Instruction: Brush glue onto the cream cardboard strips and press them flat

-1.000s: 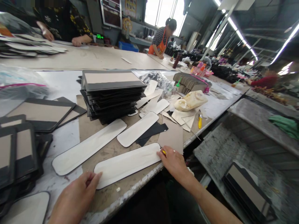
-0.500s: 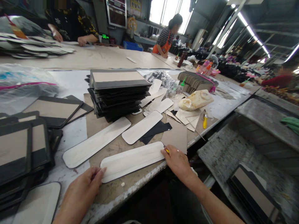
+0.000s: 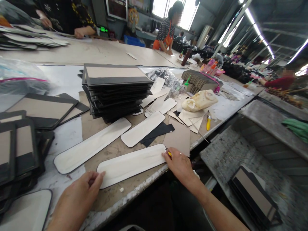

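A long white panel (image 3: 131,165) with rounded corners and a thin dark edge lies at the front of the workbench. My left hand (image 3: 78,195) pinches its left end between thumb and fingers. At the opposite end is my right hand (image 3: 179,165), its fingers closed at the panel's corner around a small yellow tool (image 3: 169,154), mostly hidden by the fingers. Just beyond lie two similar panels, a longer white panel (image 3: 92,146) and a shorter white panel (image 3: 143,129). Black strips (image 3: 156,134) stick out from under the shorter one.
A tall stack of black-bordered boards (image 3: 115,91) stands behind, with more dark boards (image 3: 24,144) on the left. Right of it are a stained plastic bottle (image 3: 202,100) and a yellow-handled tool (image 3: 208,122). A grey metal trough (image 3: 216,157) adjoins the bench edge. Co-workers stand across the table.
The view has shifted slightly, so everything sits a little further left and higher. Both hands keep their places at the panel's ends.
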The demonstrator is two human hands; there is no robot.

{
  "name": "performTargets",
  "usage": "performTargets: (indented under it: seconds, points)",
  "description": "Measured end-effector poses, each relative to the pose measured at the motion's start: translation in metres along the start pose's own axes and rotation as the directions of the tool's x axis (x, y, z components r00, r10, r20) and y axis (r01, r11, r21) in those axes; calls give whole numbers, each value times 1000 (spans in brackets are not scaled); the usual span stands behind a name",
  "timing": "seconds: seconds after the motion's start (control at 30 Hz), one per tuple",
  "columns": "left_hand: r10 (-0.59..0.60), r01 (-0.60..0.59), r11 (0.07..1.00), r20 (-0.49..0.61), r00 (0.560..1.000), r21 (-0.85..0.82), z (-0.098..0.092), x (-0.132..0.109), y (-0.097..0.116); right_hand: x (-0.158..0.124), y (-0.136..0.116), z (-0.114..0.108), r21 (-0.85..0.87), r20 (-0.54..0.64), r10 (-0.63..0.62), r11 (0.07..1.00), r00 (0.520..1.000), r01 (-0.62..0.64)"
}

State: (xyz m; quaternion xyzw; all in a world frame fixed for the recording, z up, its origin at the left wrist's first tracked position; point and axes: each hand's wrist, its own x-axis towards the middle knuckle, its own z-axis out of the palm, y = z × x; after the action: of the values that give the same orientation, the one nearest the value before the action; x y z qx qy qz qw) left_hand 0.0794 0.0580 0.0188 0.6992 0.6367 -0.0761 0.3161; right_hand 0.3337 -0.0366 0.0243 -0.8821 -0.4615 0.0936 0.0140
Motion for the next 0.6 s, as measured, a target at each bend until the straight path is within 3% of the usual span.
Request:
performTargets:
  seconds: [0.3,0.47,0.6]
  points:
    - [2,-2,1000,11,1000,-10,1,4,-2,5,-2,-8,-24,59,-3,1000,998,5]
    - [11,-14,998,-60,998,-56,-1,-1,2,9,-2,-12,-51,132,13,999,991,-7]
    - [99,-119,981,-134,986,-152,-3,-7,3,13,0,-9,-79,145,19,997,989,-8]
